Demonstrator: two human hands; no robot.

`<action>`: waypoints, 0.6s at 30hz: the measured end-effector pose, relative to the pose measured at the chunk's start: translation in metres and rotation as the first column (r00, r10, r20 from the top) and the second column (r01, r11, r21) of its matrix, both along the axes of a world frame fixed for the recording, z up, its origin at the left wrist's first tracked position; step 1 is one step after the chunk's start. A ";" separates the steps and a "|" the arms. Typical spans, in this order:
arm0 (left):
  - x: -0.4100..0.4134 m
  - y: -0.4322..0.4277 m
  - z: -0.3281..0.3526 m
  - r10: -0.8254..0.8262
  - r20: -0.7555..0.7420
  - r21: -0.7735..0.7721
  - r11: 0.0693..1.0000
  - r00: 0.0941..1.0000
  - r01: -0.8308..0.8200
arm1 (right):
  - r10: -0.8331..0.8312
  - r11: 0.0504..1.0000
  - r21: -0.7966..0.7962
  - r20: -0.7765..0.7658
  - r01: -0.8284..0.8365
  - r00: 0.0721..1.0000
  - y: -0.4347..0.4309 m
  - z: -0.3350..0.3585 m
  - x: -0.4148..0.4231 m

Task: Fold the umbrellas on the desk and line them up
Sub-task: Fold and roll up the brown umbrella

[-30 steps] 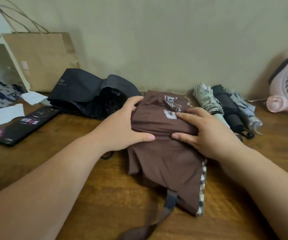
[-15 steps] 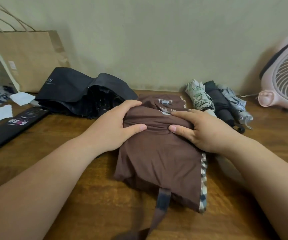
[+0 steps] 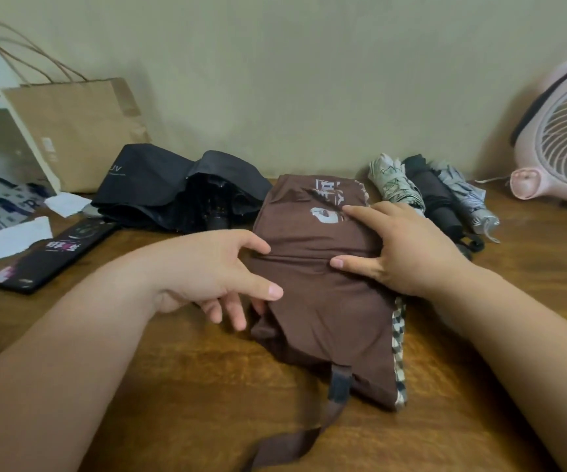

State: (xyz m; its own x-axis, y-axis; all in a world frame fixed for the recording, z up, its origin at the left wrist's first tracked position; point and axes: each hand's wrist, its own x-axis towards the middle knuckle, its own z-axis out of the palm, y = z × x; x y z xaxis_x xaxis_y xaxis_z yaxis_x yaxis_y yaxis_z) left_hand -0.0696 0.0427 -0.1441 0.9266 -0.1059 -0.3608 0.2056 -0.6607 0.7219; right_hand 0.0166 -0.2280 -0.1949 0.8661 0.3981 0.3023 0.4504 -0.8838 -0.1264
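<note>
A brown fabric umbrella [image 3: 323, 301] with pale lettering lies loosely bundled on the tabletop [image 3: 173, 403] — its strap [image 3: 340, 386] trailing nearward. Back left sprawls a loose black umbrella [image 3: 173, 192]; back right, three rolled umbrellas [image 3: 435, 199] lie side by side.

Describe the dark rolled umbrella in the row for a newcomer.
Find the pink round fan at the wooden desk's right rear. In the row of three left of it, the plain black rolled umbrella lies in the middle, between the pale printed umbrella and the grey striped umbrella.
</note>
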 end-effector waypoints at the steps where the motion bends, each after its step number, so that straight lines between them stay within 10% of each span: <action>1: 0.000 -0.001 0.000 -0.006 0.002 0.014 1.000 1.000 0.006 | -0.002 1.000 -0.009 0.017 0.002 1.000 -0.001 0.001 -0.001; 6: -0.012 -0.002 -0.003 -0.051 0.095 0.187 0.982 0.994 0.032 | 0.064 0.998 -0.002 0.214 -0.065 0.975 0.004 0.005 -0.008; 9: -0.028 0.001 -0.014 -0.011 0.091 -0.089 0.996 0.996 0.020 | 0.141 0.990 -0.023 0.331 -0.142 0.933 0.023 0.005 -0.019; 11: -0.030 0.004 -0.023 0.009 0.064 -0.303 0.953 0.998 0.011 | 0.154 0.987 -0.090 0.301 -0.133 0.941 0.037 0.001 -0.026; 18: -0.033 0.005 -0.034 -0.168 0.098 -0.214 0.959 0.981 0.185 | -0.008 0.967 -0.254 0.053 0.021 0.999 0.037 -0.010 -0.024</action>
State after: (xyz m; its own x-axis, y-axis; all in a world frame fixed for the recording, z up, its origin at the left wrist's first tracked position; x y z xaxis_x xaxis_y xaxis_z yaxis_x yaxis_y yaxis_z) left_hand -0.1025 0.0479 -0.1778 0.9103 -0.3393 -0.2371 0.0372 -0.5035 0.8632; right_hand -0.0076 -0.1911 -0.2046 0.8584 0.4551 0.2367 0.4374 -0.8904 0.1258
